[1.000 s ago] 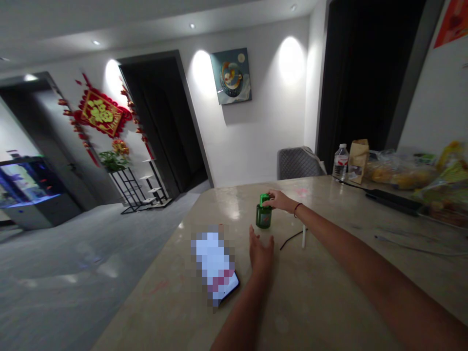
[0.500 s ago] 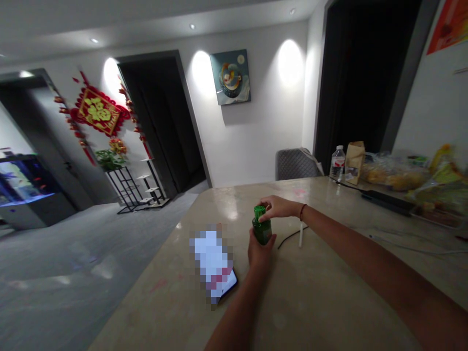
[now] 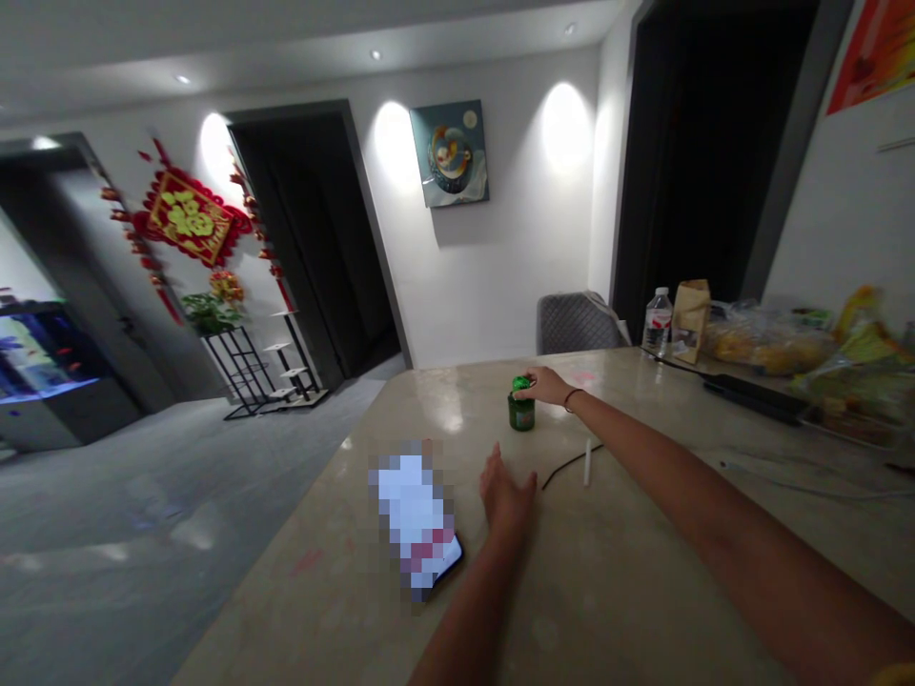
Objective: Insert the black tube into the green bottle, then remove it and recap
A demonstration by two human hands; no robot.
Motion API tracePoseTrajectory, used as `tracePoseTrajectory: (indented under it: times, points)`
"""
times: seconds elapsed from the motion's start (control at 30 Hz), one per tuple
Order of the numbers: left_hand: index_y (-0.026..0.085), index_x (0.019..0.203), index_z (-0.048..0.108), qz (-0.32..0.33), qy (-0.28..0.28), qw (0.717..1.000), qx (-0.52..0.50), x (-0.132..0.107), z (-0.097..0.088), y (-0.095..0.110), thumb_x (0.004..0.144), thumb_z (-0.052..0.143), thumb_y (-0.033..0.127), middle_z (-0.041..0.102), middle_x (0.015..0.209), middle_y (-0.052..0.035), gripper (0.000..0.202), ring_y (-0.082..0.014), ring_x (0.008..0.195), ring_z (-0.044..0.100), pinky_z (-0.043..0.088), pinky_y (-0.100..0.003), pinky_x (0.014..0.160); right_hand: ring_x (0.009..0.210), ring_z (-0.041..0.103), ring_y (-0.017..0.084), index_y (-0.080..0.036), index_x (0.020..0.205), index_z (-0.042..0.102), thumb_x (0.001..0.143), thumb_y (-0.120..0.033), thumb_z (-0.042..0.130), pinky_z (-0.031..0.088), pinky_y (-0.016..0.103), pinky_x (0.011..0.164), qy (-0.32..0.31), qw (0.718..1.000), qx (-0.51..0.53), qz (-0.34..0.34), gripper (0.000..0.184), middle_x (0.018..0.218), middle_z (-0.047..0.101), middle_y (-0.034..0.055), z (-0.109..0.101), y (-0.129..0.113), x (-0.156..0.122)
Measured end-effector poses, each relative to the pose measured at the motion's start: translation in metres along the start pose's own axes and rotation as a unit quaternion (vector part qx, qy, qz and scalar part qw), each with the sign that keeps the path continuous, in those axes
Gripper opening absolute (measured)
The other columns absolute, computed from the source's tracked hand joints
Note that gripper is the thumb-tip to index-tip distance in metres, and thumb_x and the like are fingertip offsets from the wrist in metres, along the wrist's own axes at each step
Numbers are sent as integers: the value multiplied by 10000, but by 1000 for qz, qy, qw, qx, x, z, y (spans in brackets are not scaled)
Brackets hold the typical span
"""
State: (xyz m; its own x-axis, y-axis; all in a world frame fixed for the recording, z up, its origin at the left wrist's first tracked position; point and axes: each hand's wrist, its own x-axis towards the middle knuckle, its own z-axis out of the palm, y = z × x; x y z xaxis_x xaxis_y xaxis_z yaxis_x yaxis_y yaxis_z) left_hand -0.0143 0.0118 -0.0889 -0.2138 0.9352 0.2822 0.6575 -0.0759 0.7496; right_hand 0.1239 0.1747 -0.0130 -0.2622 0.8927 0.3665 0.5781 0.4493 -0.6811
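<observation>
A small green bottle (image 3: 522, 413) with a shiny green cap (image 3: 521, 384) is upright at the far part of the table. My right hand (image 3: 546, 386) has its fingers closed round the cap from the right side. Nearer to me, my left hand (image 3: 506, 494) is apart from the bottle, with thumb and fingers spread and nothing between them. Left of that hand lies a phone (image 3: 449, 560), its lit screen blurred out. A white stick (image 3: 587, 463) and a thin dark cord (image 3: 561, 469) lie to the right.
On the right of the stone table (image 3: 586, 591) are a water bottle (image 3: 658, 324), a paper bag (image 3: 691, 322), bagged food (image 3: 768, 338), a black power strip (image 3: 754, 397) and a pale cable (image 3: 793, 487). A grey chair (image 3: 578, 322) stands behind the far edge.
The green bottle has moved away from me, with my right hand on its cap. My left hand has let go of the bottle and its fingers have spread.
</observation>
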Motion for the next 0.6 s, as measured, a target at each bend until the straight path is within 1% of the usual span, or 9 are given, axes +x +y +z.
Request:
tracePoseTrajectory:
  times: [0.07,0.13,0.23,0.33,0.4,0.43,0.5,0.53,0.6]
  points:
    - [107,1276,307,-9,-4,1000,6,-1,-1,2,673,591,259,399,1292,-149,684,-238,1236,306,215,-357,1042,754,577,161,-123,805,625,538,-345,709,439,258,688,-1,1000,-4,16,357,812,653,55,2,5,2]
    - [108,1270,316,-11,-7,1000,2,-1,-2,3,674,594,256,401,1290,-150,675,-239,1233,310,220,-358,1042,842,580,170,-119,910,617,572,-341,694,442,261,743,-8,1000,7,18,411,924,647,80,0,7,1]
    - [134,1248,343,-10,-11,1000,-21,-1,-2,3,679,593,256,419,1278,-134,634,-232,1223,327,228,-347,1040,979,547,191,-98,1073,561,659,-348,625,423,274,820,-22,998,-4,51,488,1112,573,131,-9,8,-6]
    - [142,1237,344,-29,-14,999,-36,1,-1,3,728,541,265,432,1274,-122,560,-219,1200,362,262,-341,1018,1005,537,210,-99,1047,596,699,-259,559,410,292,845,-112,986,-71,96,386,1121,573,132,-25,12,-22]
    - [128,1244,328,-39,-14,998,-39,2,0,2,767,487,270,434,1273,-129,522,-211,1179,392,292,-336,994,934,569,212,-115,914,664,623,-150,579,420,290,824,-185,974,-94,94,306,998,639,105,-37,16,-37]
    - [118,1249,319,-43,-15,998,-41,3,1,2,781,465,271,428,1278,-134,514,-207,1174,399,302,-329,985,893,582,211,-131,848,685,573,-106,587,426,289,810,-220,966,-101,87,292,926,663,84,-42,17,-46]
    - [106,1258,303,-47,-17,998,-47,4,2,0,797,437,277,402,1299,-141,510,-197,1184,390,305,-307,980,881,581,209,-171,849,693,528,-85,582,426,287,798,-315,939,-132,37,350,899,670,49,-49,20,-64]
    - [103,1261,299,-48,-19,997,-51,5,3,-1,800,431,282,386,1311,-143,512,-193,1194,378,302,-297,981,900,573,209,-181,877,689,522,-93,586,418,282,807,-335,932,-141,13,380,923,664,44,-52,21,-73]
    - [107,1261,302,-51,-21,997,-57,5,4,-2,801,431,292,369,1324,-141,512,-190,1208,362,292,-288,986,930,562,212,-184,932,674,537,-121,596,404,279,821,-337,926,-168,-19,408,971,651,52,-53,21,-90]
